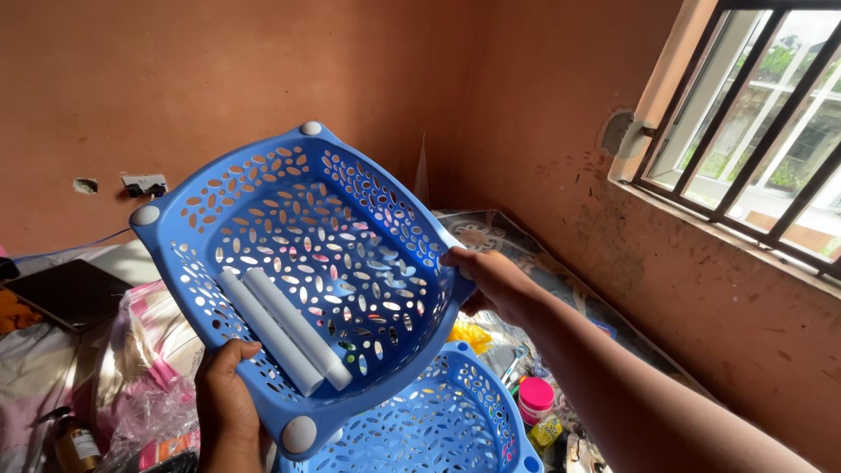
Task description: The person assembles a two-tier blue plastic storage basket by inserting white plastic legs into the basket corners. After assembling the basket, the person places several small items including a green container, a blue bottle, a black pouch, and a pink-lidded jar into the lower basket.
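I hold a blue perforated plastic basket tray (263,175) tilted up in front of me. My left hand (226,398) grips its near lower edge, thumb over the rim. My right hand (492,282) grips its right edge. Two grey-white plastic tubes (285,330) lie side by side inside the tray, slid toward its lower corner. Grey round sockets (299,434) sit at the tray's corners. A second blue perforated tray (438,420) rests below it.
Clutter lies beneath: clear plastic bags (149,385), a pink-lidded jar (535,398), a yellow packet (473,335), a dark tablet (70,293) at left. Orange-brown walls meet in a corner; a wall socket (144,185) is at left, a barred window (762,131) at right.
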